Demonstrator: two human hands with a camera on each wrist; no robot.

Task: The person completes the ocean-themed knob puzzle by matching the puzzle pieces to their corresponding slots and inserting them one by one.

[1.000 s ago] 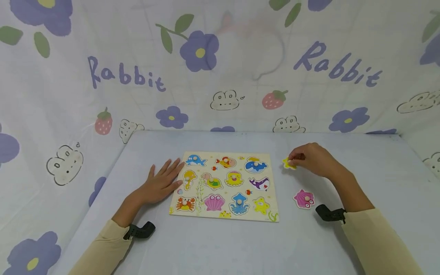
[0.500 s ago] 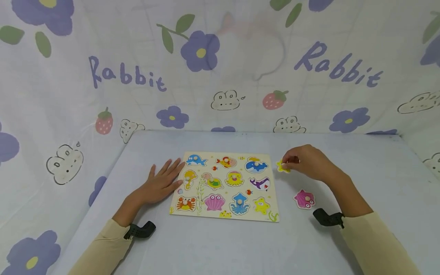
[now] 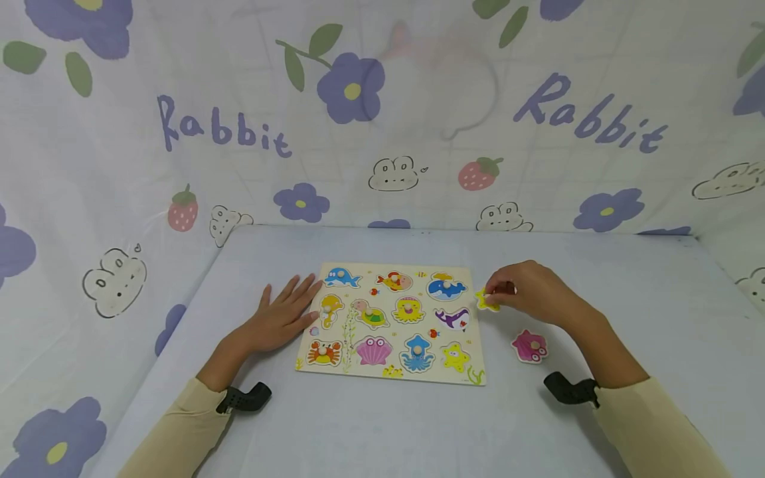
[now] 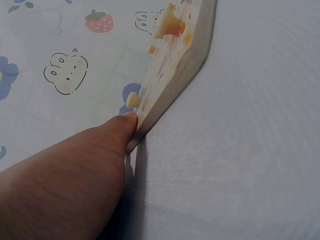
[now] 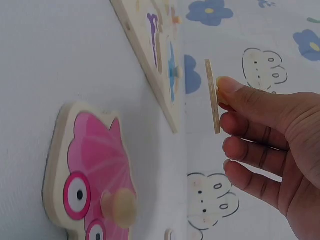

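Observation:
A wooden knob puzzle board (image 3: 382,370) printed with sea animals lies flat on the table. My left hand (image 3: 277,325) rests at its left edge, fingers spread and straight; in the left wrist view the thumb (image 4: 127,122) touches the board's side. My right hand (image 3: 532,295) pinches a yellow starfish puzzle piece (image 3: 487,304) just off the board's right edge. The right wrist view shows that starfish piece (image 5: 212,97) edge-on, raised off the table, its knob hidden by thumb and forefinger. Shell, purple whale and starfish pictures on the board show no knobs.
A pink shell puzzle piece (image 3: 529,346) with a knob lies on the table right of the board, below the right hand. A printed curtain (image 3: 430,133) hangs behind the white table. Dark cameras are strapped to both wrists.
My right hand has moved left and slightly nearer with the starfish piece, bringing it to the board's right edge. The left hand and the shell piece have stayed put.

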